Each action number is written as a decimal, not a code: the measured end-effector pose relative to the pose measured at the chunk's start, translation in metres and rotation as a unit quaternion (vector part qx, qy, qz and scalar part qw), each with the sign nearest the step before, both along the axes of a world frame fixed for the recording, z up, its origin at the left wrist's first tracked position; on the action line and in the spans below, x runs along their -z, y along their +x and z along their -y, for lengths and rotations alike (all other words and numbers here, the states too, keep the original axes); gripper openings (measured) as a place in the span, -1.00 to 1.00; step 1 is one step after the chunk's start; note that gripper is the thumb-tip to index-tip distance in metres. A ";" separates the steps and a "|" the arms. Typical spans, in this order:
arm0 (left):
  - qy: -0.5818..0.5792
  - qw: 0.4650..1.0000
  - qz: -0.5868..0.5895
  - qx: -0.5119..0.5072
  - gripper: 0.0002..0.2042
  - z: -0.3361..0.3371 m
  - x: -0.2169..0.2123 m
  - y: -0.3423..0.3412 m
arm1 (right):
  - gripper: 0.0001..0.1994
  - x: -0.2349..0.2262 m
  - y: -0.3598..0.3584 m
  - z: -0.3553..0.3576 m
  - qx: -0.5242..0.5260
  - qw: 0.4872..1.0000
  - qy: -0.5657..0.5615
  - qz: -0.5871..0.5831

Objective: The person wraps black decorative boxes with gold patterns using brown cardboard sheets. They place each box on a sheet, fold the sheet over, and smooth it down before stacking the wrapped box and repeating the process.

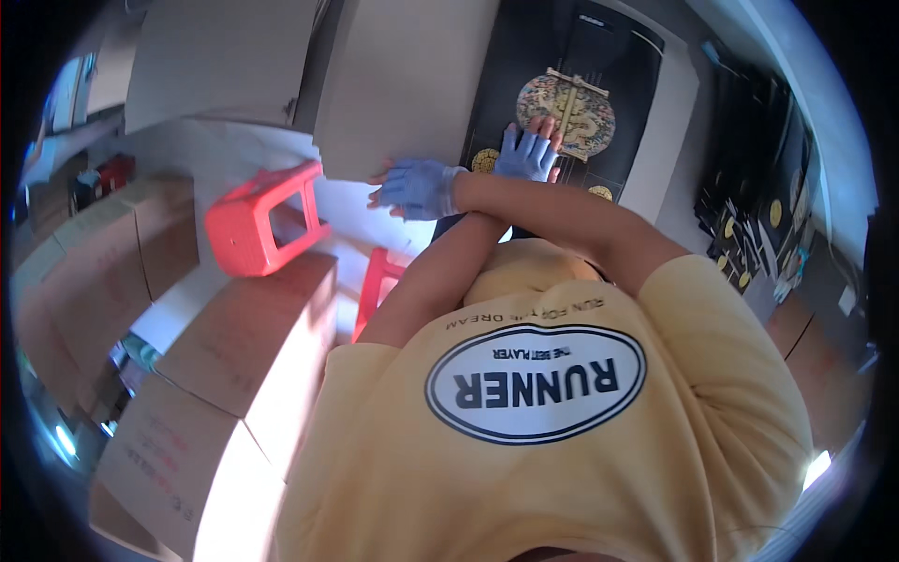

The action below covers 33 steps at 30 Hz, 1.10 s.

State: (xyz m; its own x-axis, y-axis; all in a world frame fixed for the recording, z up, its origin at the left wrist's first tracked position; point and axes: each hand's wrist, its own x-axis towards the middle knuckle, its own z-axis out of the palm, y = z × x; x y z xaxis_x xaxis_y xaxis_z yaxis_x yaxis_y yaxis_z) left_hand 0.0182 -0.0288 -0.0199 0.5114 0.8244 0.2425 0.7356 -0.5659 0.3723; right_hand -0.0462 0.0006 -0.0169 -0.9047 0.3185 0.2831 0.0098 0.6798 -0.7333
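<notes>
Yellow T-shirt [562,450] filled the near view, and beyond it I saw the forearms crossed. The left hand [529,155] lay flat, fingers spread, on the black gold-emblem panel [571,75], and the right hand [417,187] rested open on the grey board [403,84] just beside it. I judged that even, flat pressure would keep both sheets from sliding.

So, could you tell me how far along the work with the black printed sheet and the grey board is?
Seemingly done: a batch of similar black gold-printed pieces stands at the right. In hand: with arms crossed, the left hand presses flat on the black sheet and the right hand rests on the grey board. Left: sheet and board lie side by side, apparently not yet joined.
</notes>
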 end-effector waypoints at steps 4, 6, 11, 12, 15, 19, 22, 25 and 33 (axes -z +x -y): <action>-0.032 0.996 -0.062 -0.047 -0.37 0.009 0.001 -0.012 | -0.58 -0.105 0.084 -0.031 0.217 0.887 -0.398 0.087; -0.082 0.987 -0.140 -0.004 -0.46 -0.001 -0.034 -0.018 | -0.51 -0.112 0.172 -0.015 0.394 0.882 -0.209 0.150; 0.058 0.992 -0.012 0.108 -0.54 -0.036 -0.010 -0.042 | -0.03 -0.078 0.235 0.050 0.459 0.708 0.036 0.536; 0.054 0.991 -0.022 0.116 -0.52 -0.036 -0.009 -0.044 | 0.02 -0.081 0.231 0.054 0.434 0.704 0.002 0.562; 0.046 0.991 -0.031 0.125 -0.48 -0.036 -0.005 -0.047 | -0.02 -0.106 0.221 0.042 0.377 0.706 -0.079 0.595; -0.024 0.988 -0.010 0.152 -0.37 -0.037 -0.010 -0.042 | 0.04 -0.094 0.226 0.046 0.379 0.710 -0.097 0.586; -0.006 0.983 -0.066 0.169 -0.28 -0.039 -0.022 -0.037 | 0.03 -0.097 0.225 0.041 0.368 0.708 -0.108 0.593; 0.002 0.985 -0.062 0.161 -0.31 -0.038 -0.033 -0.033 | 0.04 -0.100 0.224 0.039 0.358 0.704 -0.118 0.602; -0.011 0.991 -0.020 0.129 -0.38 -0.030 -0.016 -0.039 | 0.11 -0.072 0.223 0.050 0.397 0.690 -0.077 0.600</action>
